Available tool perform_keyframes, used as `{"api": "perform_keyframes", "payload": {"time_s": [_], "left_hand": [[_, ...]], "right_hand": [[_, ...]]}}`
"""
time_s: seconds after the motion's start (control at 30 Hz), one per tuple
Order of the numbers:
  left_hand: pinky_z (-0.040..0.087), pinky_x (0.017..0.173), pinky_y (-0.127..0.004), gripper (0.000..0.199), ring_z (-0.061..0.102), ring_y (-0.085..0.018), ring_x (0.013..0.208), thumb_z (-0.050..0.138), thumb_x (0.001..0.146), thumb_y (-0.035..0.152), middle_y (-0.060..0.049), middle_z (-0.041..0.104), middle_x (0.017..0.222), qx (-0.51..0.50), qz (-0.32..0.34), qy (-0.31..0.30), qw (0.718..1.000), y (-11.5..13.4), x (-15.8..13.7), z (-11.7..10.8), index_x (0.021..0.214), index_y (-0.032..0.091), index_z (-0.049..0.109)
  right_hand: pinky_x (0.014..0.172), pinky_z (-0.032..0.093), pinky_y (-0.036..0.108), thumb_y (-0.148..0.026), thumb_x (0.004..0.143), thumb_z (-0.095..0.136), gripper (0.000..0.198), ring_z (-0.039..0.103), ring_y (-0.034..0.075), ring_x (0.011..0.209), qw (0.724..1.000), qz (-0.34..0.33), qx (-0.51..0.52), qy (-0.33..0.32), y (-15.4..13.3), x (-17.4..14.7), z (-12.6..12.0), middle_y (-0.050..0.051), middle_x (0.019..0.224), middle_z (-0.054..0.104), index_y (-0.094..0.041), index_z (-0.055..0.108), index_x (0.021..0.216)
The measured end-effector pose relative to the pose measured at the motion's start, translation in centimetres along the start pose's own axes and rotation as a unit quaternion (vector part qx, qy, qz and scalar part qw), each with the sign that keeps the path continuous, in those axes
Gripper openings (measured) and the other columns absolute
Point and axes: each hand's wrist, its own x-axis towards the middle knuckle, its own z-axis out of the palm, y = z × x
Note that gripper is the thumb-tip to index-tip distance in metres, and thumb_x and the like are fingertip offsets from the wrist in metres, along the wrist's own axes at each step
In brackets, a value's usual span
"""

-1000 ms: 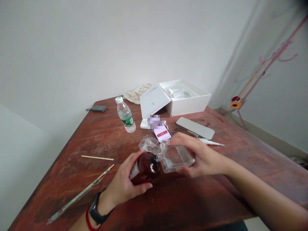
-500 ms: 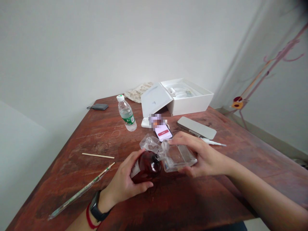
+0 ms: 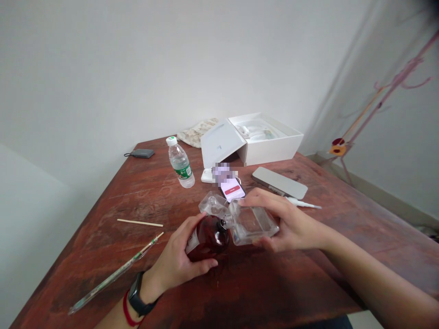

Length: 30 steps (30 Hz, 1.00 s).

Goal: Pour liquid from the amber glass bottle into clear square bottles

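Observation:
My left hand [image 3: 181,256] wraps round a dark brown bottle [image 3: 209,237] with a pale label, its neck tilted toward the right. In my right hand [image 3: 281,219] is a clear rectangular bottle [image 3: 254,224], held on its side with its threaded neck pointing left. The two mouths meet, or nearly so; the exact contact is too small to tell. Just behind them a clear plastic piece [image 3: 212,203] rests on the table. A lit phone [image 3: 232,189] lies beyond my hands, partly blurred out.
A capped water bottle [image 3: 181,164] stands at the back left. Behind the phone is an open white box [image 3: 270,148]. A silver bar-shaped case [image 3: 281,182] and a white pen-like tool [image 3: 303,203] lie right. Leftward are a thin stick [image 3: 140,223] and wrapped chopsticks [image 3: 116,273].
Both hands keep their holds on the two bottles, and the bottles stay mouth to mouth. Only a very slight shift of the view shows.

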Motion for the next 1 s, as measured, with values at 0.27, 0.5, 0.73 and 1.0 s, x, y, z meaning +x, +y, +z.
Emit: {"api": "perform_keyframes", "payload": {"time_s": [0.27,0.5,0.73,1.0], "left_hand": [[0.052,0.117,-0.049,0.09,0.065,-0.036,0.135,0.087,0.087,0.055,-0.015,0.063,0.15,-0.006,0.003,-0.002,1.0,0.24,0.14,-0.04,0.161,0.025,0.045],[0.051,0.117,-0.049,0.09,0.065,-0.036,0.135,0.087,0.087,0.055,-0.015,0.063,0.15,-0.007,0.0,-0.004,1.0,0.25,0.1,-0.05,0.161,0.025,0.045],[0.052,0.117,-0.047,0.09,0.064,-0.035,0.136,0.086,0.089,0.056,-0.014,0.062,0.151,-0.01,0.006,-0.009,1.0,0.2,0.17,0.0,0.162,0.027,0.043],[0.05,0.117,-0.047,0.092,0.063,-0.035,0.137,0.087,0.088,0.055,-0.013,0.061,0.153,-0.009,0.004,-0.013,1.0,0.12,0.05,-0.07,0.163,0.029,0.04]], "right_hand": [[0.099,0.056,0.041,-0.025,0.079,0.084,0.073,0.069,0.029,0.116,1.0,0.013,0.007,-0.01,0.19,-0.13,0.02,0.01,0.129,0.067,-0.03,0.058,0.146],[0.097,0.055,0.039,-0.025,0.077,0.085,0.074,0.069,0.028,0.114,1.0,0.012,0.003,-0.011,0.16,-0.07,-0.09,0.009,0.128,0.068,-0.03,0.058,0.145],[0.097,0.056,0.038,-0.027,0.077,0.088,0.074,0.07,0.028,0.114,1.0,0.016,-0.007,-0.011,0.12,-0.11,-0.09,0.009,0.128,0.069,-0.03,0.059,0.144],[0.099,0.057,0.039,-0.026,0.078,0.088,0.073,0.071,0.028,0.116,1.0,0.012,-0.018,-0.012,0.06,-0.13,-0.32,0.009,0.13,0.069,-0.029,0.06,0.145]]}}
